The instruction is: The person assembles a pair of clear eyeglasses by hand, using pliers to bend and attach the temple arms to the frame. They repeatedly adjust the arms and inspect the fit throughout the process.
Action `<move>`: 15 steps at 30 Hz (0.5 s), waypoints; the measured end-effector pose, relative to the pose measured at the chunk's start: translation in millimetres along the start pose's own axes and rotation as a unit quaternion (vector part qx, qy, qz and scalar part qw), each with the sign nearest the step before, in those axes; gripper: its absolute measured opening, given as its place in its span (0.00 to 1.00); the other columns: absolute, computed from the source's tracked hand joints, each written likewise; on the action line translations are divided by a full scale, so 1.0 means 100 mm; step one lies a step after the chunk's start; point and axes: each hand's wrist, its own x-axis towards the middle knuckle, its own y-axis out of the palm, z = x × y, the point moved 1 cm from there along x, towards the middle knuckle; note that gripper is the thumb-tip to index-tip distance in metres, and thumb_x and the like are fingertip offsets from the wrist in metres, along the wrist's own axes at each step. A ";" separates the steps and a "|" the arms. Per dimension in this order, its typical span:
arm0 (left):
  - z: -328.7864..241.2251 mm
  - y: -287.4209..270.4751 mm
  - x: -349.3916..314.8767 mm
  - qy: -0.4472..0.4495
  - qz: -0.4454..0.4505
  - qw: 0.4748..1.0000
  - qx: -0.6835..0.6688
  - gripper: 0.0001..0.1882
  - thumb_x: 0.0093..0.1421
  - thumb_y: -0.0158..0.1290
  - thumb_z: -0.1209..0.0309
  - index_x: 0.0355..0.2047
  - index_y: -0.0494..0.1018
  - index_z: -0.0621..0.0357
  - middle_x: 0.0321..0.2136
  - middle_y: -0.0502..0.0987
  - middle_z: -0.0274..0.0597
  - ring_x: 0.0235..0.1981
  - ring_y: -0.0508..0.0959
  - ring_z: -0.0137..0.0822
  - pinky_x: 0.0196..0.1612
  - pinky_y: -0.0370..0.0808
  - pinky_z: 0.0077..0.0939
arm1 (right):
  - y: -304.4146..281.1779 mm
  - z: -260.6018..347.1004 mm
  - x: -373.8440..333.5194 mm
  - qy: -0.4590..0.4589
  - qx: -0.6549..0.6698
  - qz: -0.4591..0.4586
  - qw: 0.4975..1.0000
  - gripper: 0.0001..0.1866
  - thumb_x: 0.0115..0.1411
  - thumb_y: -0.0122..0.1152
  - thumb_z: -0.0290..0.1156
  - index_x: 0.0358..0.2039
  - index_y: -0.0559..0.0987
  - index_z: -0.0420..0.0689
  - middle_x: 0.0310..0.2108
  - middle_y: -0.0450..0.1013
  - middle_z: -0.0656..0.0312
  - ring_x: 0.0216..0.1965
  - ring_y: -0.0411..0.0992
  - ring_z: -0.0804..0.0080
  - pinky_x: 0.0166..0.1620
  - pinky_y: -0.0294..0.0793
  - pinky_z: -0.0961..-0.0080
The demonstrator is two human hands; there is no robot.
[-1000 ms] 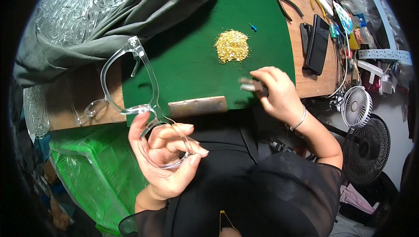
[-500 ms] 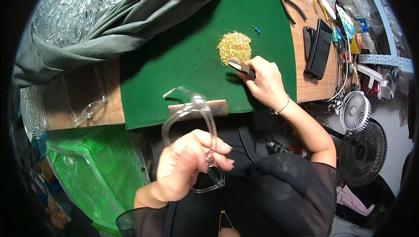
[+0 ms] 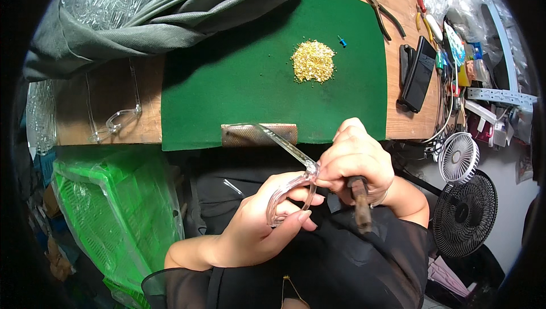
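Observation:
My left hand (image 3: pixel 267 218) is closed around a clear plastic eyeglass frame (image 3: pixel 277 198), held above my lap just off the table's front edge. One clear temple arm (image 3: pixel 287 148) of the frame slants up and left over the worn block at the table edge. At the frame's hinge corner, the thumb and fingertips of my right hand (image 3: pixel 358 164) pinch together; anything tiny between them is hidden. That same hand keeps dark, worn pliers (image 3: pixel 360 204) in its grip, one end sticking out below the fingers. A pile of small gold-coloured pieces (image 3: pixel 313 61) lies on the green mat (image 3: pixel 227 93).
A worn block (image 3: pixel 233 136) sits at the mat's front edge. Grey cloth (image 3: pixel 170 30) partly covers many clear frames at far left. Another pair of pliers (image 3: pixel 382 13), a blue pushpin (image 3: pixel 342 41) and a phone (image 3: pixel 418 74) lie right. Fans (image 3: pixel 458 158) and a green crate (image 3: pixel 114 218) flank me.
My right hand has come back from the gold pile with the pliers to the frame's hinge. My left hand has moved right and turned the frame, bringing both hands together.

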 end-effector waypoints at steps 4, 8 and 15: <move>0.01 -0.01 0.01 -0.010 0.032 0.999 0.005 0.25 0.58 0.45 0.85 0.55 0.52 0.65 0.43 0.70 0.53 0.39 0.76 0.34 0.42 0.76 0.24 | -0.04 -0.02 -0.04 -0.026 0.016 0.019 0.999 0.10 0.44 0.68 0.29 0.28 0.78 0.43 0.26 0.73 0.65 0.23 0.68 0.73 0.30 0.60 0.76; 0.02 -0.03 -0.02 -0.017 0.050 0.999 0.003 0.25 0.58 0.45 0.85 0.55 0.52 0.64 0.43 0.71 0.52 0.36 0.77 0.34 0.41 0.75 0.24 | -0.02 0.01 -0.03 -0.002 0.034 0.008 0.999 0.11 0.44 0.69 0.29 0.29 0.78 0.43 0.25 0.73 0.65 0.24 0.68 0.73 0.30 0.61 0.76; 0.02 -0.02 -0.04 0.008 0.041 0.999 -0.006 0.24 0.60 0.42 0.82 0.56 0.51 0.71 0.40 0.72 0.47 0.32 0.76 0.23 0.39 0.73 0.15 | -0.01 0.01 -0.01 0.018 0.070 0.017 0.997 0.10 0.44 0.69 0.29 0.28 0.78 0.43 0.25 0.73 0.65 0.24 0.68 0.72 0.30 0.62 0.76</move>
